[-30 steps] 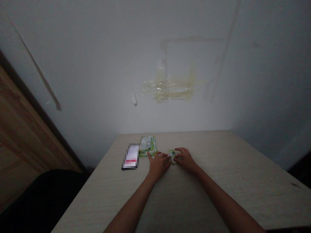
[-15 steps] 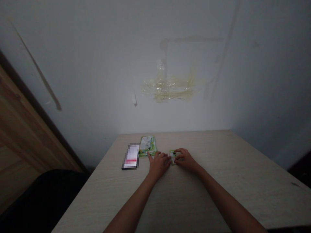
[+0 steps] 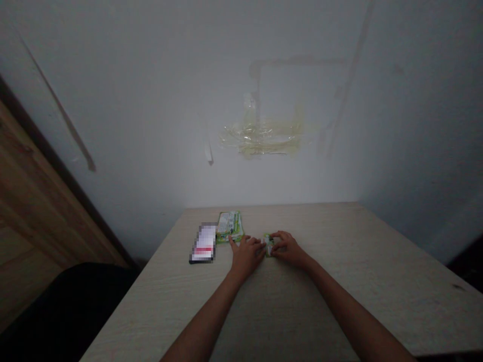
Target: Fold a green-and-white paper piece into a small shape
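A small green and white packet [image 3: 268,247] lies on the table between my two hands. From its right side, my right hand [image 3: 290,249] grips the edge with thumb and fingertips. My left hand [image 3: 246,255] rests palm down at the packet's left, its thumb spread away and its fingertips at or touching the near-left edge. The exact contact there is too small to tell. Just beyond my left thumb is a larger green and white printed packet [image 3: 229,225], lying flat.
A phone [image 3: 204,244] with a blurred-out screen lies left of the larger packet. The pale wood-grain table [image 3: 350,251] meets a grey wall [image 3: 151,125] bearing peeling tape [image 3: 264,138]. A dark chair-like shape [image 3: 75,306] and wooden panelling [image 3: 33,186] stand at the left.
The small packet has shifted very slightly between my fingertips. Both hands are in nearly the same place; the larger packet and the phone have not moved.
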The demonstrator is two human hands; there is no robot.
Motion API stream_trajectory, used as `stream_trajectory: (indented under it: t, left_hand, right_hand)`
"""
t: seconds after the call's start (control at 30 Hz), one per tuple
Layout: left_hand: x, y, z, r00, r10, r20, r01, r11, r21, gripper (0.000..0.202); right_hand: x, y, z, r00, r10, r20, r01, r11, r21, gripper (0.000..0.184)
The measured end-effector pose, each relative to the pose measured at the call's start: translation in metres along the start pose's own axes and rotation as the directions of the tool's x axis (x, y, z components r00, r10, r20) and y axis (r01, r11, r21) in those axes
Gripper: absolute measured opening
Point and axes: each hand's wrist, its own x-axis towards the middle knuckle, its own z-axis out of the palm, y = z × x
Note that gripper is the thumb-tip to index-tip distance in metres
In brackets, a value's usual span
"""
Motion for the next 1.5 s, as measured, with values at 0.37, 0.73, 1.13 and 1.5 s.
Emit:
stream_trajectory:
  t: [0.37,0.73,1.13,1.5]
  left_hand:
    - [0.001,-0.001,0.001,1.000,0.000,0.007,0.000,0.999,-0.036,0.024]
    - [0.000,0.000,0.000,1.000,0.000,0.012,0.000,1.000,-0.018,0.024]
    - [0.000,-0.003,0.003,1.000,0.015,-0.006,-0.015,0.998,-0.055,0.024]
    - [0.000,-0.004,0.002,0.999,0.007,0.032,-0.006,0.999,-0.034,0.026]
  right_hand:
    - [0.001,-0.004,-0.001,0.998,0.054,-0.017,-0.054,0.999,0.003,0.005]
    - [0.000,-0.008,-0.008,0.998,0.030,0.051,-0.032,0.998,0.053,0.008]
    - [-0.001,-0.005,-0.005,0.998,0.070,-0.006,-0.069,0.993,0.095,0.010]
    - [0.005,0.003,0.007,0.984,0.140,-0.113,-0.138,0.990,0.023,0.010]
